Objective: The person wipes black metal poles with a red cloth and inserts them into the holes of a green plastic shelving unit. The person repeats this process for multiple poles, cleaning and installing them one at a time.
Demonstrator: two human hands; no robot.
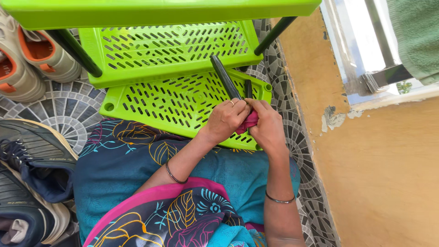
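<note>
Your left hand [225, 120] and right hand [266, 126] meet, fingers closed round crumpled pink cloth [247, 122], pressed on black plastic rack pole [225, 78]. Pole points to 11 o'clock over green slotted plastic shelf [169, 103]. Grey sneakers [34, 158] at 9 o'clock.

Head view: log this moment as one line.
left hand: grips black pole | right hand: holds pink cloth against pole | green rack shelf: beneath hands | shoes: left on tiled floor
</note>
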